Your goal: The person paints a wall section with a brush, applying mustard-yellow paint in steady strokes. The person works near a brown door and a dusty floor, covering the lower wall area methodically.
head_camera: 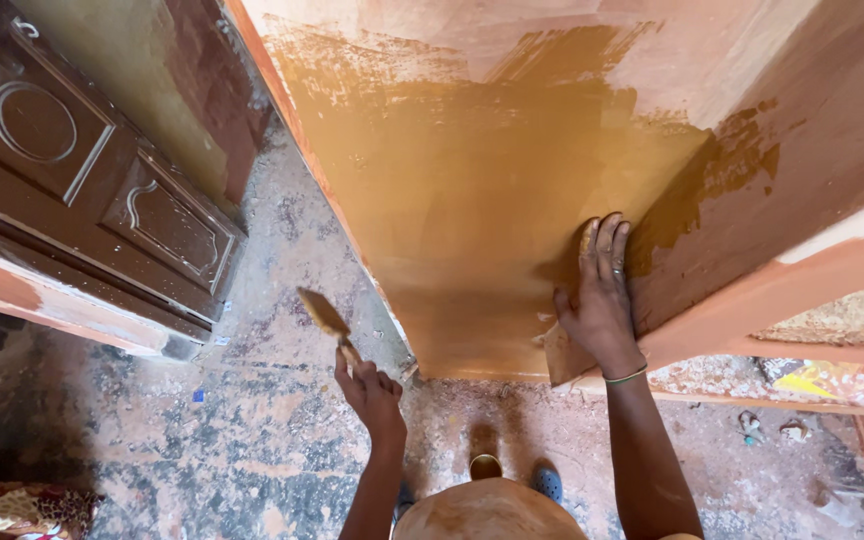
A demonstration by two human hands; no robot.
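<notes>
A tall wooden panel [472, 180] stands in front of me, its lower part wet with ochre-brown paint and its top still pale pink. My left hand [370, 392] is shut on a paintbrush [326, 318], held away from the panel's left edge over the floor, bristles up and coated in ochre. My right hand [602, 290] rests flat against the panel's inner corner, fingers spread and pointing up, with a green band on the wrist.
A dark brown carved door [82, 190] leans at the left. The concrete floor [252, 430] is dusty and paint-spattered. A small round tin [485, 466] sits by my feet. Patterned fabric [12, 505] lies at the bottom left, litter at the right.
</notes>
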